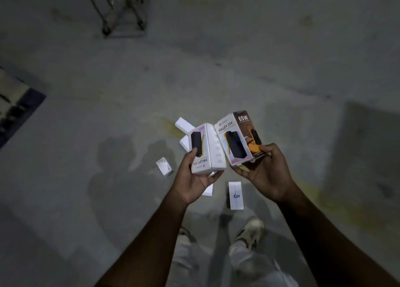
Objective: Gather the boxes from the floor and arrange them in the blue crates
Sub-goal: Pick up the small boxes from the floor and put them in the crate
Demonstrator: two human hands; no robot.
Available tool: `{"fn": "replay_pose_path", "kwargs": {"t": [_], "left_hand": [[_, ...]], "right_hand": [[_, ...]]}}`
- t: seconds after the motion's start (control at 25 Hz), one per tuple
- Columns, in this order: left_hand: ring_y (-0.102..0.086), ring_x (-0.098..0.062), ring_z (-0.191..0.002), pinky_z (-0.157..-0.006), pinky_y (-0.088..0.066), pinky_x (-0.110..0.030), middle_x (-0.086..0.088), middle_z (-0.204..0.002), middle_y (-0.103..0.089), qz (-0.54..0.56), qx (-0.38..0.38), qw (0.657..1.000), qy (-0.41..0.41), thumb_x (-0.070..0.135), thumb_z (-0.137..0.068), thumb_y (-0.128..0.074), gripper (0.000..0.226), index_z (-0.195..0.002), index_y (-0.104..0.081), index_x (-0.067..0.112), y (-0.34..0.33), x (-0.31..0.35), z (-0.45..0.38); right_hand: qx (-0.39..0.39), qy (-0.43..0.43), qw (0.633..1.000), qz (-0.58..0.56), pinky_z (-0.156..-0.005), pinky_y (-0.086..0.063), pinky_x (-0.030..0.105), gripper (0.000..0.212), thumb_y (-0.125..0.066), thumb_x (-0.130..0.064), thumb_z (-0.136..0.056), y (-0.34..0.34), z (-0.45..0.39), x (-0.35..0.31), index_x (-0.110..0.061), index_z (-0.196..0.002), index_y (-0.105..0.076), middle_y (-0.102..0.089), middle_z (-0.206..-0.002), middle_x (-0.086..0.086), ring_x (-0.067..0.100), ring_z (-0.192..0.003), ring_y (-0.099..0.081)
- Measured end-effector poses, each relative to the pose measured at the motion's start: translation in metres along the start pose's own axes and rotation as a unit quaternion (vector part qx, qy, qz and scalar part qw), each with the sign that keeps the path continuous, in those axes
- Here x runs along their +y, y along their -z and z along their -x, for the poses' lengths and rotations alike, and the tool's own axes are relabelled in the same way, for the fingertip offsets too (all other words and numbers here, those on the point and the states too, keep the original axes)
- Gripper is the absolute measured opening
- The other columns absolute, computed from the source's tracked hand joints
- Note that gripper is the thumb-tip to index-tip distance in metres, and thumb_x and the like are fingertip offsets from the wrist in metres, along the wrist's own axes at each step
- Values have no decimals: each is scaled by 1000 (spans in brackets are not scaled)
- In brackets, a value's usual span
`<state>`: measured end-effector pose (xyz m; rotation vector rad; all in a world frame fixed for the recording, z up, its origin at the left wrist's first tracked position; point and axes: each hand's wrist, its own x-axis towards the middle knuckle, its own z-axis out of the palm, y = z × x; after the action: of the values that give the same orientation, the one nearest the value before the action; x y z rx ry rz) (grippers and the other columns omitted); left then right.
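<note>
At the far left edge a patterned mat (15,105) with a dark blue border lies on the grey concrete floor (86,118). Farther off, left of centre, stands a blurred wheeled metal frame (121,12).

Nearer the middle, a small white box (165,166) lies on the floor, tilted, just left of the left hand (194,176). That hand holds a white "HALLEY 20K" box (206,149) upright with its print upside down; the thumb presses the front face and the fingers curl under and round the bottom end. Beyond this box two more white boxes show on the floor, one farther (184,124) and one (184,143) partly hidden behind the held box. Another white box (209,189) peeks out below the left hand.

The held box touches, along its right edge, a second "HALLEY 20K" box (238,138), marked "65W" on its brown side and leaning right. The right hand (266,172) grips it at the lower end, thumb on the brown side, fingers curled beneath.

Between the two wrists, on the floor, lies a narrow white box with blue lettering (235,195). Near the bottom, light trousers and a pale shoe (251,232) are visible.
</note>
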<state>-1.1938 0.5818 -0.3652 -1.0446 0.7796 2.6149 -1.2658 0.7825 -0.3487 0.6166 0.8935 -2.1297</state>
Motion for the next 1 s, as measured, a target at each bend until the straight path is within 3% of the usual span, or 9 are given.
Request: {"fn": "replay_pose_path", "kwargs": {"t": [0.12, 0.2, 0.36, 0.44, 0.52, 0.6, 0.72, 0.88, 1.0], "left_hand": [[-61, -36, -116, -94, -53, -53, -18, -130, -62, 7, -20, 998, -56, 31, -76, -78, 53, -124, -64, 14, -8, 24, 56], [-62, -37, -115, -96, -53, -54, -19, -128, -63, 13, -37, 995, -87, 28, -70, -82, 52, -118, -68, 13, -1, 40, 90], [-60, -40, -120, -109, -39, -62, -21, -134, -61, 3, -37, 990, -133, 23, -60, -91, 62, -117, -71, 10, 40, 70, 164], [-62, -41, -117, -108, -38, -65, -21, -132, -62, -14, -35, 987, -158, 22, -57, -93, 65, -118, -72, 11, 67, 84, 205], [-57, -42, -124, -108, -37, -67, -21, -137, -58, -27, -15, 982, -188, 22, -56, -93, 81, -130, -65, 9, 103, 94, 250], [-48, -44, -134, -110, -34, -67, -24, -144, -52, -29, 6, 976, -214, 22, -57, -93, 94, -141, -54, 7, 144, 100, 293], [-54, -41, -127, -108, -39, -64, -24, -140, -55, -10, 33, 965, -258, 22, -56, -94, 81, -130, -64, 10, 203, 103, 358], [-67, -36, -110, -95, -53, -57, -21, -129, -64, 72, 81, 944, -311, 17, -50, -97, 75, -120, -71, 10, 274, 94, 440], [-62, -40, -118, -100, -45, -66, -23, -134, -61, 115, 110, 918, -363, 17, -56, -94, 80, -130, -64, 8, 319, 79, 489]], "right_hand": [[-54, -9, 998, 44, -101, -48, 51, 48, -44, -26, -88, -53, 38, -4, -9, -131, -59, -64, -128, 19, 34, -117, -61], [-88, -15, 993, 71, -102, -45, 51, 47, -45, -26, -86, -84, 56, 6, -8, -126, -61, -66, -125, 18, 32, -107, -66], [-135, -54, 981, 130, -100, -49, 53, 50, -43, -23, -86, -135, 79, 56, -4, -130, -58, -63, -129, 20, 37, -119, -58], [-150, -67, 972, 165, -95, -53, 52, 47, -41, -21, -89, -161, 88, 88, -4, -129, -58, -63, -127, 19, 36, -121, -55], [-178, -72, 959, 209, -101, -48, 57, 42, -45, -26, -93, -193, 100, 127, -9, -128, -62, -63, -130, 16, 34, -120, -57], [-217, -75, 936, 269, -104, -45, 59, 38, -48, -35, -99, -224, 114, 169, -17, -128, -65, -65, -130, 12, 30, -117, -61], [-277, -98, 892, 342, -103, -46, 57, 39, -46, -39, -100, -264, 136, 236, -23, -132, -62, -67, -130, 8, 26, -120, -61], [-337, -165, 844, 384, -104, -45, 60, 43, -49, -37, -99, -306, 156, 324, -18, -136, -59, -63, -135, 14, 31, -124, -58], [-393, -224, 791, 413, -105, -43, 63, 46, -49, -35, -98, -336, 169, 382, -14, -138, -57, -61, -136, 18, 34, -122, -59]]}}
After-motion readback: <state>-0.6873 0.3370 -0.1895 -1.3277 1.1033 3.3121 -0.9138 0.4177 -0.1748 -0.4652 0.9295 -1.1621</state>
